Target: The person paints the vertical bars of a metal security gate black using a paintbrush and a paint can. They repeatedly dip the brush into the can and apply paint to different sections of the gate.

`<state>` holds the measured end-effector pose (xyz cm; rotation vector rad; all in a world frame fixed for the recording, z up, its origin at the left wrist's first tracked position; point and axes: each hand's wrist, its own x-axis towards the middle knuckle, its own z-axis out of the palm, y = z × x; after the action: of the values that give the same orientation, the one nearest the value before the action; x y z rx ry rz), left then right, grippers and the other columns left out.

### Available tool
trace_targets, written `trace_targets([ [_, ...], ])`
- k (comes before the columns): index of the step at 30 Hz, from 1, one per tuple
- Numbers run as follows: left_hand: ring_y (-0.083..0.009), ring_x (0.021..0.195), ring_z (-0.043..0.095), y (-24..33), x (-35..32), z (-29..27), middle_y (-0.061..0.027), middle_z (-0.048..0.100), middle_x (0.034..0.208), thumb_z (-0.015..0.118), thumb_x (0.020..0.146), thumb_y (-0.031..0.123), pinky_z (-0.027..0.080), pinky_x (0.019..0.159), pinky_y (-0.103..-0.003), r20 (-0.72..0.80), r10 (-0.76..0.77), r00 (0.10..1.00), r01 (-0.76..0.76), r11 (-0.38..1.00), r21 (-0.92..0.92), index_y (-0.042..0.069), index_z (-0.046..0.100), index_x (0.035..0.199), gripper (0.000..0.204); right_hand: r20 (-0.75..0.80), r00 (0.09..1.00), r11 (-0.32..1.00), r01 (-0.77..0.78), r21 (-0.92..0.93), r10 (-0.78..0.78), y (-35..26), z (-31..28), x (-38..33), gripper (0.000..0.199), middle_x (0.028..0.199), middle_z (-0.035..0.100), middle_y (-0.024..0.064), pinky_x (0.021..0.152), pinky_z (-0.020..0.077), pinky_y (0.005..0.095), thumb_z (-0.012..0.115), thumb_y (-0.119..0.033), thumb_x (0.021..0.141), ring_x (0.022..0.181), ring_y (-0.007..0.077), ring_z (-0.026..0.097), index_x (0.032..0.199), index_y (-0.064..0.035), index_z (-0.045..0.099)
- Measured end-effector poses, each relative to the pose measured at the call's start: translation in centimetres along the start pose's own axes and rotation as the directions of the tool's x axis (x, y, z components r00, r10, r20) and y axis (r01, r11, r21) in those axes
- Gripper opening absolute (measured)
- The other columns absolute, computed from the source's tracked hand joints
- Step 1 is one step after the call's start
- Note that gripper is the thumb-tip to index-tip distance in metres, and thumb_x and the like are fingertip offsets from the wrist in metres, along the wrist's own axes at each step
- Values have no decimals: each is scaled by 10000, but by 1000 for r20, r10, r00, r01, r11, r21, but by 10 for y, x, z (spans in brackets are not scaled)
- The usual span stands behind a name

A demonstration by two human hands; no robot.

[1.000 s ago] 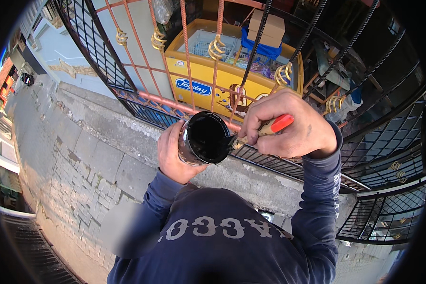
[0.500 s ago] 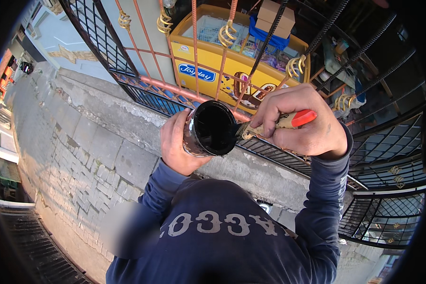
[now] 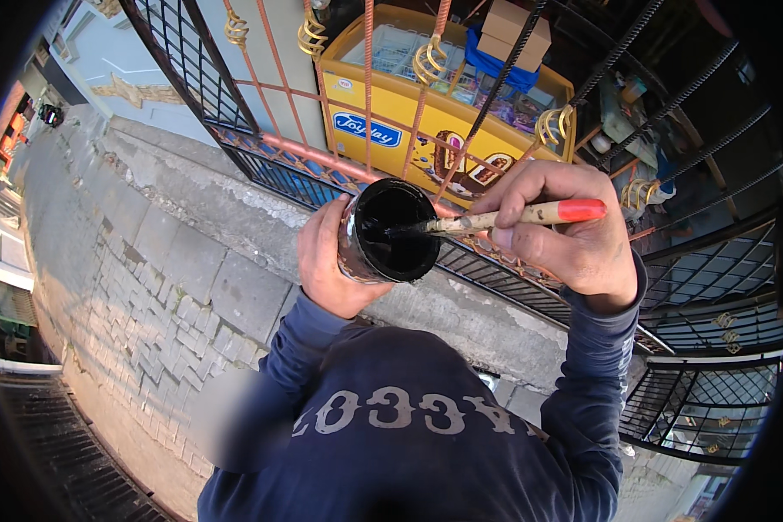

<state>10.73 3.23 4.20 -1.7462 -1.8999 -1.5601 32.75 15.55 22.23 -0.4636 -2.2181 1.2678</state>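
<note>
My left hand [image 3: 326, 265] is wrapped round the side of a paint can [image 3: 350, 248], which tilts so that its round mouth faces up at me. Black paint [image 3: 398, 248] coats the inside. Between the thumb and fingers of my right hand [image 3: 574, 228] is a paintbrush [image 3: 524, 216] with a pale, paint-smeared wooden handle and a red end. Its bristles are inside the can and dark with paint; where exactly they touch is hard to make out. Just beyond the can stands a metal fence, with reddish bars [image 3: 368, 96] and black twisted bars [image 3: 506, 70].
Gold spiral ornaments [image 3: 429, 61] sit on the fence bars. Behind them stands a yellow chest freezer [image 3: 400, 143] with a cardboard box [image 3: 515, 35] on top. A concrete ledge [image 3: 235, 204] runs along the fence's foot, beside a paved street [image 3: 161, 322]. Black railings [image 3: 705, 409] stand at right.
My right hand has turned and pushed the brush further left into the can, so the handle lies flatter and shows more of its length. The can stays in my left hand.
</note>
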Motion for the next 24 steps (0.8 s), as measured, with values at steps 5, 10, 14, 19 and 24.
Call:
trace_targets([
  [5, -402, 1176, 581, -4, -3, 5, -212, 587, 1317, 988, 499, 320, 451, 1005, -503, -74, 38, 997, -41, 998, -39, 4, 476, 1431, 1109, -162, 927, 937, -314, 157, 338, 10, 22, -12, 61, 801, 701, 106, 607, 571, 251, 635, 65, 876, 683, 143, 696, 930, 35, 633],
  [10, -409, 1190, 573, -3, -6, 7, -219, 575, 1338, 981, 491, 304, 439, 1022, -505, -93, 22, 995, -27, 998, -49, 4, 466, 1442, 1122, -426, 837, 939, -311, 146, 343, 9, 15, -24, 73, 799, 687, 97, 557, 580, 254, 684, 32, 869, 644, 139, 699, 906, 27, 621],
  [14, -414, 1206, 569, 2, -4, 8, -225, 570, 1351, 979, 497, 289, 439, 1036, -509, -53, -3, 999, -2, 996, -88, -7, 453, 1448, 1126, -416, 882, 955, -109, 275, 220, 16, 21, -31, 90, 810, 693, 108, 560, 590, 268, 681, 33, 876, 642, 155, 706, 919, 39, 602],
  [19, -417, 1215, 568, 1, -4, 11, -231, 572, 1349, 983, 492, 277, 444, 1049, -503, -42, -60, 997, 54, 989, -140, -12, 450, 1444, 1128, -464, 818, 923, -192, 335, 339, 37, 15, -37, 121, 851, 705, 140, 566, 607, 294, 683, 22, 890, 665, 194, 725, 960, 39, 587],
  [24, -431, 1199, 561, -1, 0, 14, -222, 579, 1327, 987, 483, 256, 447, 1040, -509, 16, -25, 1000, 27, 993, -116, -10, 466, 1415, 1100, -490, 835, 912, -32, 408, 248, 42, 18, -45, 111, 883, 718, 148, 646, 623, 314, 676, 30, 876, 741, 216, 740, 949, 44, 594],
])
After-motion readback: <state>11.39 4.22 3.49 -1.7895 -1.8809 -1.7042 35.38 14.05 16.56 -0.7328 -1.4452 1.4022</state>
